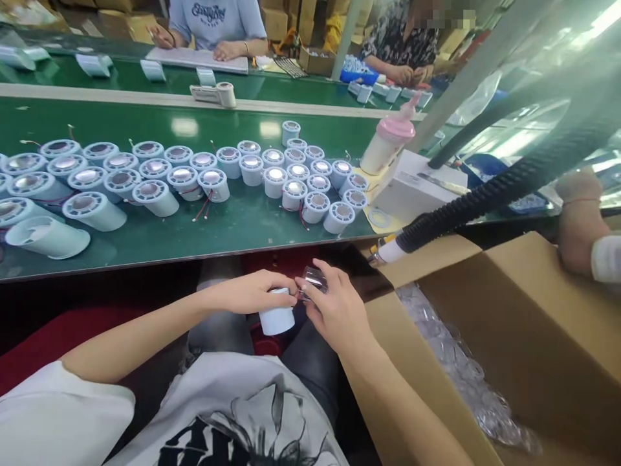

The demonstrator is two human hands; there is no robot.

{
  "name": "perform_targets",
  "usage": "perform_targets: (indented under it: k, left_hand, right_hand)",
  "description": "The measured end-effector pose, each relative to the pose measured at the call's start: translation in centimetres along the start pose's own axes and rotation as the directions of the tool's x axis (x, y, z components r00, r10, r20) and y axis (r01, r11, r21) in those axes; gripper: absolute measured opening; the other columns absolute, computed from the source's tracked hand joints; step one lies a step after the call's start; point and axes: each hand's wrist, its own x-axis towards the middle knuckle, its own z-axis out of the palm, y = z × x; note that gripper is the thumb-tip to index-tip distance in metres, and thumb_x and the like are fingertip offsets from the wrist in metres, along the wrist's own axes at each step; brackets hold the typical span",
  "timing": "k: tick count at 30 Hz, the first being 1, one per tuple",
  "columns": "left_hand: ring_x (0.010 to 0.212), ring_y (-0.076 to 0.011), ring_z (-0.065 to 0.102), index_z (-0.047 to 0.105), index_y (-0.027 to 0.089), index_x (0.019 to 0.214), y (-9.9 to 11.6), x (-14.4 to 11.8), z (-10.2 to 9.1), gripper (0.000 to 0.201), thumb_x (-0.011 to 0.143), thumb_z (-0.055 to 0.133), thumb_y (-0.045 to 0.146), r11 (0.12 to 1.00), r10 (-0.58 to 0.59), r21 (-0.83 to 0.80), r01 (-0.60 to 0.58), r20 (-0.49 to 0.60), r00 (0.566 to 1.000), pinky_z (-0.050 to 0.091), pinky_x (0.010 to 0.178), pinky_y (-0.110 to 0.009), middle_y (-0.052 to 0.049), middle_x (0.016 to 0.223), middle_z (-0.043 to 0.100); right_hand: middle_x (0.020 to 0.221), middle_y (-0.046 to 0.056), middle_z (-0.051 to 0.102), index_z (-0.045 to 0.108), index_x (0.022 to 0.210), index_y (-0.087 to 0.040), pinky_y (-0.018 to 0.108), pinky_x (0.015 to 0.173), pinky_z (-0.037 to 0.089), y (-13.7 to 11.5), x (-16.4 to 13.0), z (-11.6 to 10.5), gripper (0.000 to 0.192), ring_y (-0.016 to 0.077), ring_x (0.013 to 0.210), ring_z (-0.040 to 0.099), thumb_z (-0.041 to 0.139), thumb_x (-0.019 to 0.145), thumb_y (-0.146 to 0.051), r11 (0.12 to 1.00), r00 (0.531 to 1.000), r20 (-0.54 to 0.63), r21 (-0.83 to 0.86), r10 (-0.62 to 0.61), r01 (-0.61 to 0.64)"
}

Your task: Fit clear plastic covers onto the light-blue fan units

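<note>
**A:** Any writing you can read from the head camera?

**B:** Only a curly dark print on the light blue T-shirt of a person across the worktop; the letters are too blurred to make out. The black graphic on the wearer's own white shirt is not legible either.

**A:** What are the hands doing?

**B:** The left hand has its grip closed around a small white plastic cylinder, held over the lap, just below the worktop's edge. The right hand pinches a clear, glossy lens piece right at the cylinder's top.

**A:** And materials around them?

**B:** The worktop is smooth, shiny green. On it stand rows of matching white cylindrical housings with ribbed rims and mirror-like centres, some trailing red and black wires. A pink-capped bottle stands beside a white box. A black ribbed hose crosses above a brown cardboard carton lined with crinkled clear plastic.
</note>
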Motion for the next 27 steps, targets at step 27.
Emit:
perform_targets:
  k: [27]
  left_hand:
    - [0.116,-0.0261,0.048,0.059,0.028,0.123,-3.1,0.8,3.0,0.066,0.061,0.081,0.039,0.96,0.267,-0.01,-0.279,-0.253,0.93,0.043,0.1,-0.041,-0.009,0.121,0.049]
  right_hand:
    - [0.097,0.008,0.062,0.061,0.056,-0.018,0.032,0.072,0.053,0.5,-1.5,-1.3,0.025,0.0223,0.094,0.062,0.065,0.077,-0.031,0.282,0.816,0.346,0.815,0.463,-0.506]
